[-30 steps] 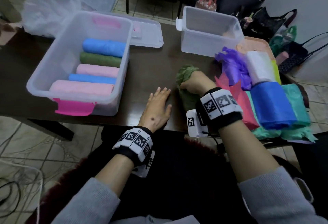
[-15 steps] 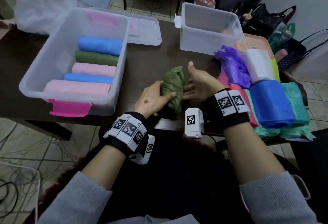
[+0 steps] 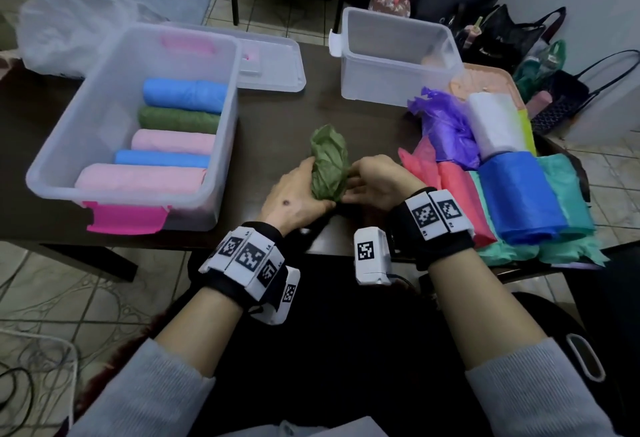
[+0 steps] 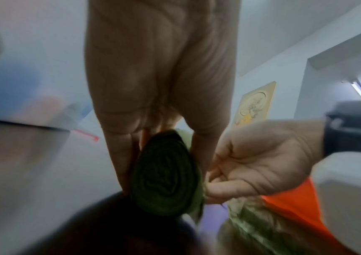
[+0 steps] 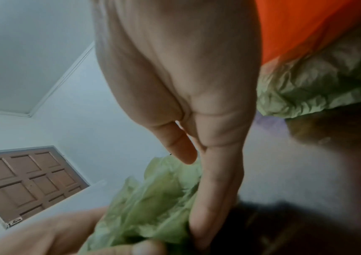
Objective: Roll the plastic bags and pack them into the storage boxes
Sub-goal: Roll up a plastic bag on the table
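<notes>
We noted left hand (image 3: 298,194) wrapped round green bag roll (image 3: 329,168) above counter (image 3: 277,125); right hand (image 3: 375,178) pinching loose edge, likely keeping it tight. Beyond: left storage box (image 3: 221,118) part-filled, far box (image 3: 398,90) seemingly empty.

A home room: tiled floor (image 3: 104,305), panelled wooden door (image 5: 29,182), handbags (image 3: 391,0) on the floor (one floral), dark bench (image 3: 277,125).
</notes>
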